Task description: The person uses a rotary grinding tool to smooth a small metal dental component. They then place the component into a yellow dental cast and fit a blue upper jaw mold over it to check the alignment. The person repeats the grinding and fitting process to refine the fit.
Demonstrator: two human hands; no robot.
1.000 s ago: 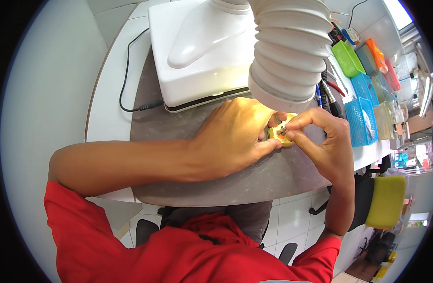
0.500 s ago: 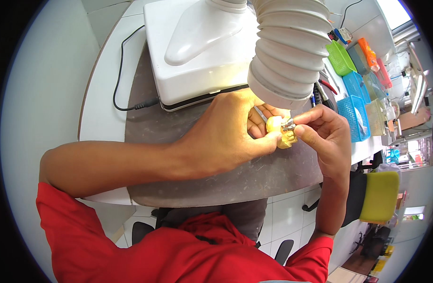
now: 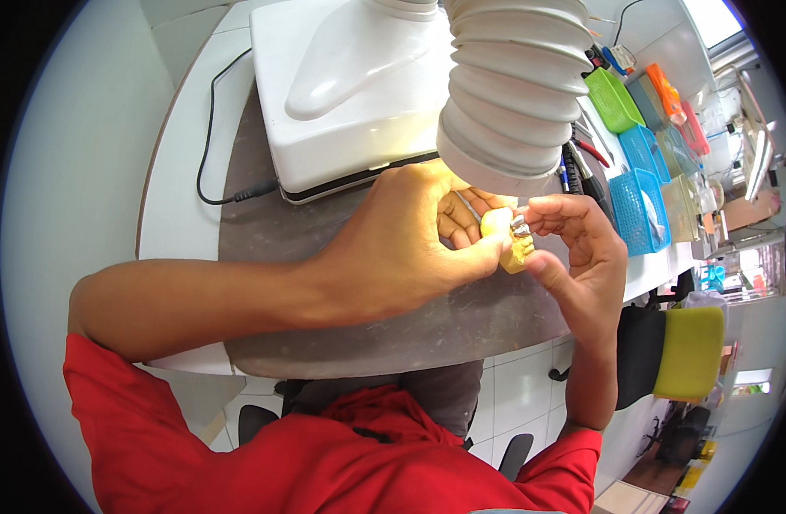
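Observation:
A yellow dental cast (image 3: 515, 259) is lit up under the hose mouth. My left hand (image 3: 401, 236) pinches it at its left side, thumb in front and the other fingers curled behind. Silvery metal crowns (image 3: 520, 226) sit on the cast's upper right part. Beside them is my right hand (image 3: 588, 253), its thumb and fingers parted around the cast's right side. The right fingertips are close to the metal and the thumb is by the cast's lower edge; whether they touch I cannot tell.
A white ribbed hose (image 3: 517, 94) hangs just above my hands. Behind them stands a white boxy machine (image 3: 359, 128) with a black cable (image 3: 206, 154). Hand tools (image 3: 581, 171), blue baskets (image 3: 640, 212) and a green basket (image 3: 614, 101) lie to the right. The grey mat (image 3: 342, 351) curves near my lap.
My right thumb and fingers have spread apart, letting go of the metal crowns, which stay on the cast. My left hand keeps its grip on the cast.

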